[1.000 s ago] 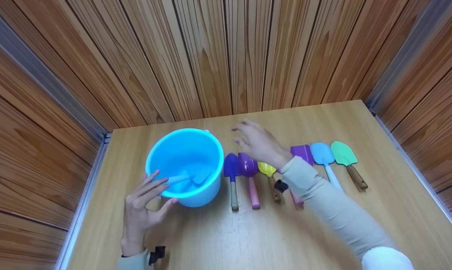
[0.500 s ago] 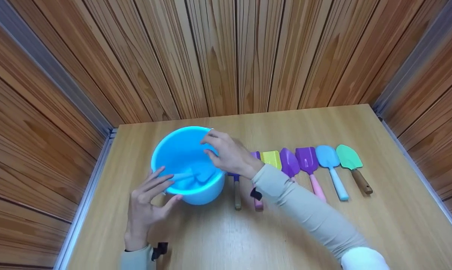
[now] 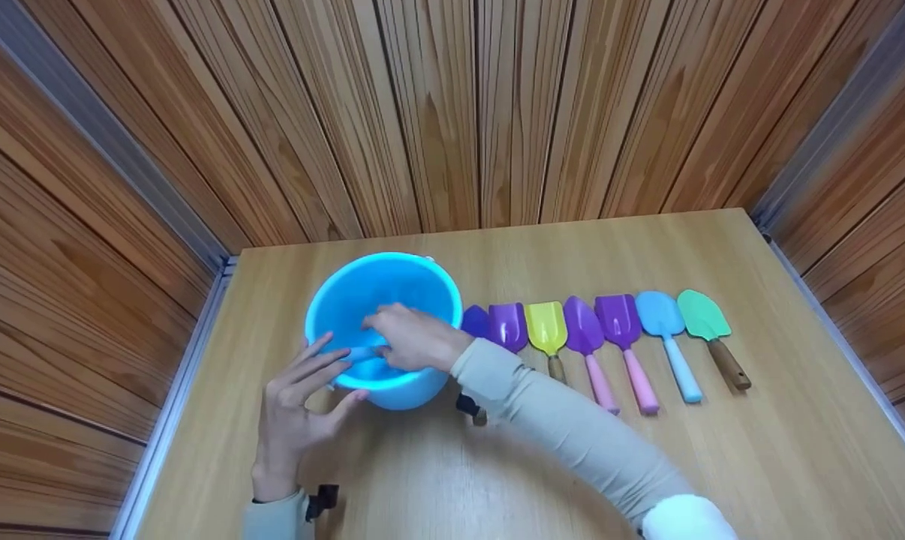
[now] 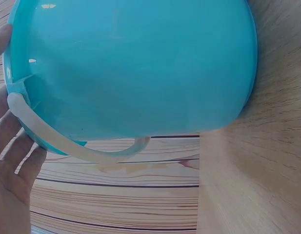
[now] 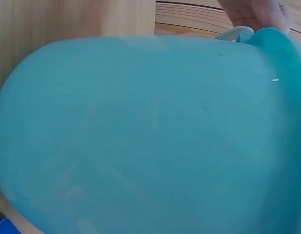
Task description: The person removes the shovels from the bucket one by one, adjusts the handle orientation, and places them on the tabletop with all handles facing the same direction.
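A blue bucket stands upright on the table. Inside lies a light blue toy shovel, its blade mostly behind my right hand. My left hand rests on the bucket's left rim, fingers spread and nearly straight, thumb at the near side. In the left wrist view it lies by the white bucket handle. My right hand reaches over the right rim into the bucket, above the shovel, index finger and thumb apart. The bucket's wall fills the right wrist view and hides that hand.
Toy shovels lie in a row right of the bucket: blue, purple, yellow, two more purple, light blue and green. Wood-plank walls enclose the table at the back and sides.
My right hand has moved left from over the row of shovels, across the bucket's rim and down into it. My left hand has stayed at the rim; the head view has shifted slightly.
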The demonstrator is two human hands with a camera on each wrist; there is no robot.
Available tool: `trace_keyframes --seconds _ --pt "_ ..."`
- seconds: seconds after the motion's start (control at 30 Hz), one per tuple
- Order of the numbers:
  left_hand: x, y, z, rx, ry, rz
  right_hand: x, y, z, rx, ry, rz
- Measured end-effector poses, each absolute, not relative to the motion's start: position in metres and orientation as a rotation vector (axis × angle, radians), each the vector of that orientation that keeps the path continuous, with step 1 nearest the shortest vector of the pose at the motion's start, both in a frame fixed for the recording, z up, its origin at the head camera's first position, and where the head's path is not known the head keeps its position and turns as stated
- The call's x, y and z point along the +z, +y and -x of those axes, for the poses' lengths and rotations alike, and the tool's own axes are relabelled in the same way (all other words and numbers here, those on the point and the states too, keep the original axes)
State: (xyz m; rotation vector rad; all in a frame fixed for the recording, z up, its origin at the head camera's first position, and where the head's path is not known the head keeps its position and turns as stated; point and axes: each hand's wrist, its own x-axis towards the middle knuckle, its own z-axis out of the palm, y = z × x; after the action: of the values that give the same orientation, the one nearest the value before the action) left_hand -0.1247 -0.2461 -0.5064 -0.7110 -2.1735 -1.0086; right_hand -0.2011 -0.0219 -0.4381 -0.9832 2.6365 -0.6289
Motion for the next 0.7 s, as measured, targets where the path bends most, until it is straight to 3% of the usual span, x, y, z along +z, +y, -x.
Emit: trace_keyframes --seconds 0.27,0.7 --pt "-0.506 -0.245 0.126 -1.021 -2.152 0.721 -0.44 -0.031 0.209 -0.472 2.441 0.959" --pt "-0.507 -0.245 0.127 -1.005 -2.151 0.744 -0.447 -0.032 0.218 -0.594 2.279 0.995"
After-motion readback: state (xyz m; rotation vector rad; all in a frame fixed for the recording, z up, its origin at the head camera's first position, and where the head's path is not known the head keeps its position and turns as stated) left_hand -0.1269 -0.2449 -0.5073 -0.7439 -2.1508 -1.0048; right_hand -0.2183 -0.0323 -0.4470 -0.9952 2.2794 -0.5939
